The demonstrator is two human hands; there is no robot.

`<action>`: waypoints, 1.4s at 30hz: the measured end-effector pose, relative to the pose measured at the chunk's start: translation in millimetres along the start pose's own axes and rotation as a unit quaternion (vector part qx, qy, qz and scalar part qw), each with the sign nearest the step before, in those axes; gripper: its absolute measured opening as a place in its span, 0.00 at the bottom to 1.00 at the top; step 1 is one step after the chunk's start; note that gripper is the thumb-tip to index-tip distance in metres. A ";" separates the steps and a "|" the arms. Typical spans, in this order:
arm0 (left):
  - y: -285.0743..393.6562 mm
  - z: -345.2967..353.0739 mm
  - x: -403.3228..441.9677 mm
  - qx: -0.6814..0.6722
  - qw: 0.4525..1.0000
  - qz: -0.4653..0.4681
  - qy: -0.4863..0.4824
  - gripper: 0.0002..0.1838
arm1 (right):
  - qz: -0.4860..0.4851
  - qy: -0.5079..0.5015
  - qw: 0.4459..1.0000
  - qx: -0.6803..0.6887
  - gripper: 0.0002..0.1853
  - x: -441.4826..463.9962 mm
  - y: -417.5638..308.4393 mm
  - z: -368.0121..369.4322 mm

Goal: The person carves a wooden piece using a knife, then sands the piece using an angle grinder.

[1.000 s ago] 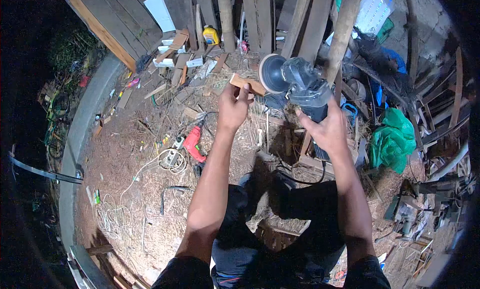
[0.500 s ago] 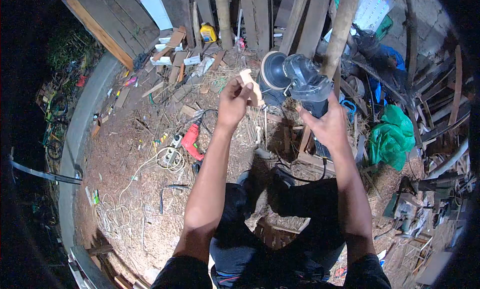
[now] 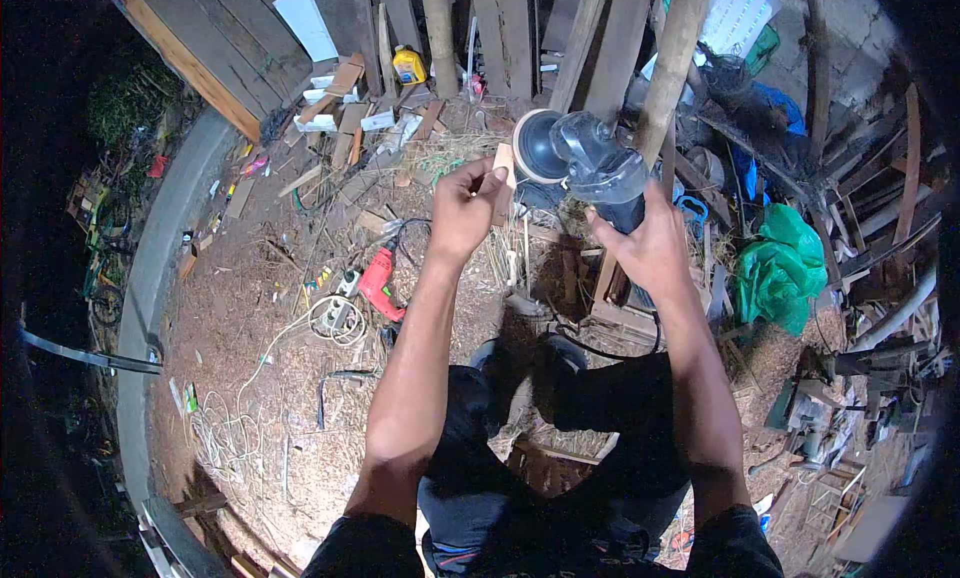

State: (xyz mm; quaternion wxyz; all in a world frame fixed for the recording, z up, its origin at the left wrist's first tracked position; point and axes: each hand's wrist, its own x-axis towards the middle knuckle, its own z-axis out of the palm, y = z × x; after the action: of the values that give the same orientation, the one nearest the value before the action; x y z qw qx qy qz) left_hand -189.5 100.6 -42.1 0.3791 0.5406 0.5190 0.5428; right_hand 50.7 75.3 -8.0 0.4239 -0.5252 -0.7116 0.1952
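Pinched between the thumb and fingers of my left hand [image 3: 463,216] is a small pale piece of wood [image 3: 505,166], held upright. My right hand [image 3: 648,240] is wrapped round the body of an angle grinder [image 3: 608,168], which has a clear cover over its head. A round sanding disc [image 3: 538,146] on a dark backing pad faces left, towards the wood. The wood is very close to the disc's edge; whether they touch I cannot tell. A dark cord [image 3: 615,356] runs from the grinder's lower end.
On the shavings-covered ground lie a red power drill [image 3: 379,284], a white power strip [image 3: 347,284] and a tangled pale cord [image 3: 225,433]. Wood offcuts [image 3: 345,78] and a yellow bottle [image 3: 409,65] are near the planks behind. A green plastic bag [image 3: 785,273] lies to the right.
The piece of wood has turned in my left hand, now showing a narrower face. The grinder has shifted slightly left and the gap between disc and wood has narrowed.
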 end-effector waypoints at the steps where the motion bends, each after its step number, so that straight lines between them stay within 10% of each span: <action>1: -0.5 -1.3 0.1 -0.008 1.000 -0.003 0.004 0.12 | 0.005 0.006 1.000 0.005 0.27 0.4 0.4 0.0; 31: -0.9 -32.9 4.7 -0.168 0.977 -0.126 -0.043 0.11 | 0.046 0.012 0.999 0.008 0.30 1.2 0.6 -3.0; 42: 4.3 -22.7 6.8 -0.303 0.945 -0.097 0.081 0.20 | 0.035 0.030 0.999 0.027 0.29 1.8 8.0 -3.4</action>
State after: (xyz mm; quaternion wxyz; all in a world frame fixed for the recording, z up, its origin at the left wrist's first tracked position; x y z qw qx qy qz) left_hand -212.0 103.0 -33.8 0.5326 0.3018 0.4089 0.6768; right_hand 57.9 79.3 -11.1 0.4519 -0.5439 -0.6740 0.2139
